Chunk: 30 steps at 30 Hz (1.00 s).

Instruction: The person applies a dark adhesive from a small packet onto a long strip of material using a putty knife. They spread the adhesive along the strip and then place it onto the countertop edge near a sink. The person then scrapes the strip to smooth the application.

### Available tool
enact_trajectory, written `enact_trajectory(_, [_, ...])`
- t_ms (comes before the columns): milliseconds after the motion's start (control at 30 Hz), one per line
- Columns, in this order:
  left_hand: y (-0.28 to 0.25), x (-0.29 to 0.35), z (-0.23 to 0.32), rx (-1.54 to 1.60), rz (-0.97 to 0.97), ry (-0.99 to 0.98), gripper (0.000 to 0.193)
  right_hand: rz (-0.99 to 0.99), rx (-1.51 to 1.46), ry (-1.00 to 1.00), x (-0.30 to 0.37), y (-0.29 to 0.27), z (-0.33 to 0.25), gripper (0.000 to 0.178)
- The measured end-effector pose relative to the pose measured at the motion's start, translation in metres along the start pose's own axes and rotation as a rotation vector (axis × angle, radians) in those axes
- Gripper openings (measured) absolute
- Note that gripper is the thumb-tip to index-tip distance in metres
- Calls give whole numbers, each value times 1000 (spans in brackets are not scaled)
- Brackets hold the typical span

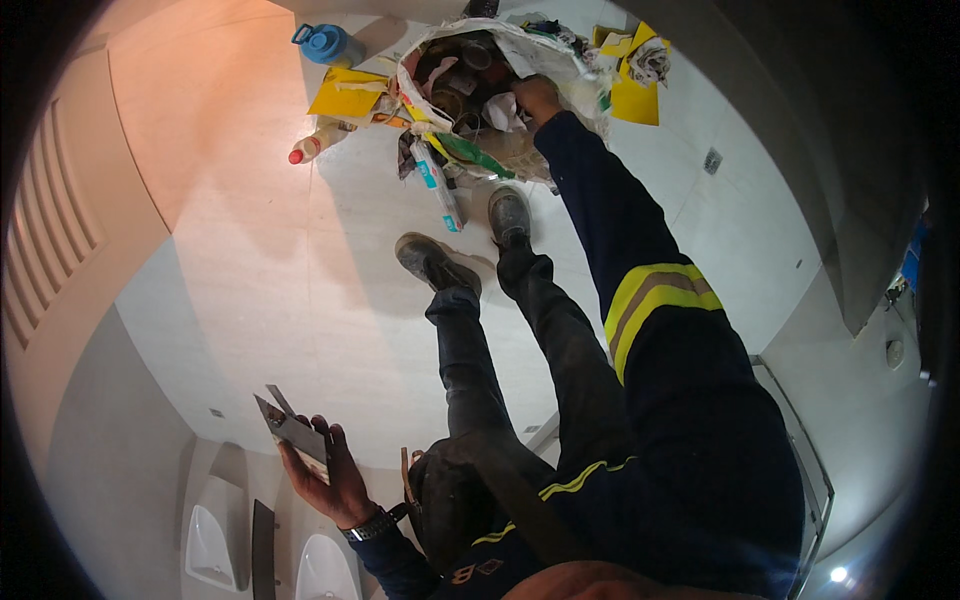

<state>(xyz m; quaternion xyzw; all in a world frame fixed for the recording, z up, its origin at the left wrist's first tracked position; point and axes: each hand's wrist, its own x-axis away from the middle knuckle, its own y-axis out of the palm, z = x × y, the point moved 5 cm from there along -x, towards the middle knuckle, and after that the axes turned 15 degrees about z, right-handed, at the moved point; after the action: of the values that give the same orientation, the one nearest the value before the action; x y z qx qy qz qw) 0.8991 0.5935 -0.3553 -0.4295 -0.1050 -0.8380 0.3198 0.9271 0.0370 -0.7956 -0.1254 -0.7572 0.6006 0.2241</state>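
The right hand point(537, 97) grips soft, light white paper point(505, 113) in the rubbish bag point(580, 75). The left hand point(335, 480) holds thin, stiff metal pieces point(290, 428) by their edges.

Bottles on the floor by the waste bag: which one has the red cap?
The pale bottle lying on its side just left of the bag, below the yellow sheet. The other bottle, farther up, is blue with a blue cap.

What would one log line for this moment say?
right hand: reaching into white sack of rubbish | left hand: holding flat grey pieces | floor: blue-capped jug, yellow sheets
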Motion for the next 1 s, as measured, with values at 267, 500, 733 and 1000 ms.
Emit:
enact_trajectory(267, [-3,-4,-3,-39,4,17,38,119,-16,-29,-30,17,-12,20])
enact_trajectory(500, [-6,-7,-6,-38,19,10,39,-81,98,-50,-26,15,-22,23])
enact_trajectory(733, [-24,-4,-5,-105,147,56,48,-231,-31,-37,-64,54,-15,33])
enact_trajectory(1000, [-29,-19,-16,-157,239,36,55,-342,-886,126,-79,104,53,30])
